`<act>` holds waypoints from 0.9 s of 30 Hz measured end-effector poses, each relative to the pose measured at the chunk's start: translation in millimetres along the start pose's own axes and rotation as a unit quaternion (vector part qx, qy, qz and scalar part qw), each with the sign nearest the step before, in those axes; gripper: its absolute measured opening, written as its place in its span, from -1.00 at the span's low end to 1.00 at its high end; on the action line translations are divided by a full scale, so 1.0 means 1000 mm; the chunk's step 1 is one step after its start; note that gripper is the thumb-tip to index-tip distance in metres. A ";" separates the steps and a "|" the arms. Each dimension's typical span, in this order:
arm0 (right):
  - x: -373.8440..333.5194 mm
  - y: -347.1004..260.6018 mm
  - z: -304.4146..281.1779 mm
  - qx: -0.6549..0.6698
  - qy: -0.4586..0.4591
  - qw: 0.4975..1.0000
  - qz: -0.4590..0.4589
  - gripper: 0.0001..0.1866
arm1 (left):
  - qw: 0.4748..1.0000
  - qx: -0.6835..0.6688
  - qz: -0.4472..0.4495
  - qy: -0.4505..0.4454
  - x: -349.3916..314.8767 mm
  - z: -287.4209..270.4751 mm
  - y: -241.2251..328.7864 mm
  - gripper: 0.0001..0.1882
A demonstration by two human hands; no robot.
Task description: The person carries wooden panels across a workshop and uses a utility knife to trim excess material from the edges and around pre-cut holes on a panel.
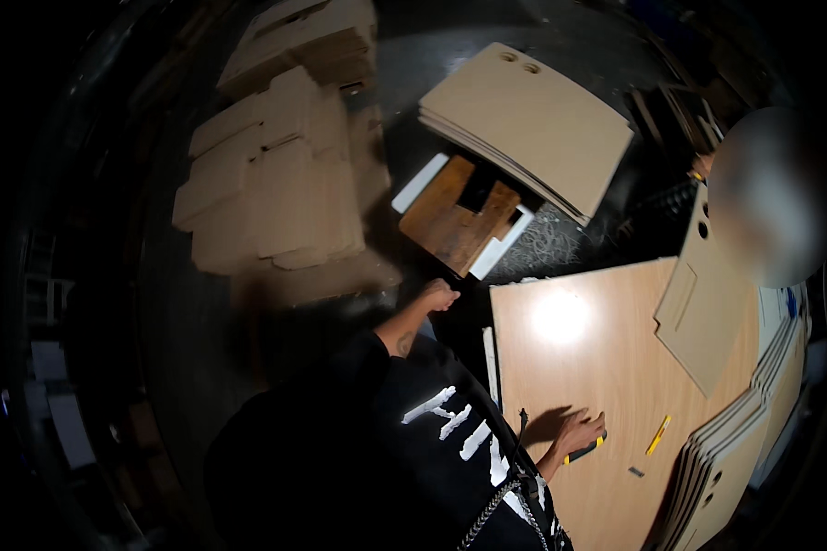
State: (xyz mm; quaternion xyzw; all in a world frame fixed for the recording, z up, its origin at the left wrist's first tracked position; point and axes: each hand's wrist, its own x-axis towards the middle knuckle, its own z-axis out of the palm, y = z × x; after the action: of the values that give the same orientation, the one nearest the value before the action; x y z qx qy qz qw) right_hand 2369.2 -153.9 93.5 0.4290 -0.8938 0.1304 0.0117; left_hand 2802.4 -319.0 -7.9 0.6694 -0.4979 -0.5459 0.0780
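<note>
My left hand (439, 296) is closed in a loose fist, with nothing seen sticking out of it, near the corner of a brown wooden stool top (446, 230). Over the near edge of a wood-grain table (560, 367), my right hand (579, 432) has its fingers curled on a black-and-yellow handled tool (586, 448); its working end cannot be made out. A slim yellow cutter knife (658, 435) lies on the tabletop to the right of that hand. Closer to me is a small grey metal piece (636, 472).
A co-worker's hand (703, 167) is at the top of a cut board (708, 294) leaning over the table. Several slotted boards (721, 468) stand stacked at the right. Beyond the stool lies a pile of flat panels (533, 119); stacked board pieces (276, 184) rise at the left.
</note>
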 end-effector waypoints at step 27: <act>-0.051 -0.564 0.215 -0.058 -0.313 0.796 -0.515 -0.21 | 0.905 0.109 -0.237 0.337 -0.279 -0.061 -0.400 -0.76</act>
State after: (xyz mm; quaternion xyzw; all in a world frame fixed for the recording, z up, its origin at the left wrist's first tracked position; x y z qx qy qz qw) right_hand 2855.0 -504.1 4.8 0.8415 -0.5020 -0.0887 -0.1787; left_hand 3109.8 60.3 -60.8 0.9160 -0.3251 -0.2323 0.0363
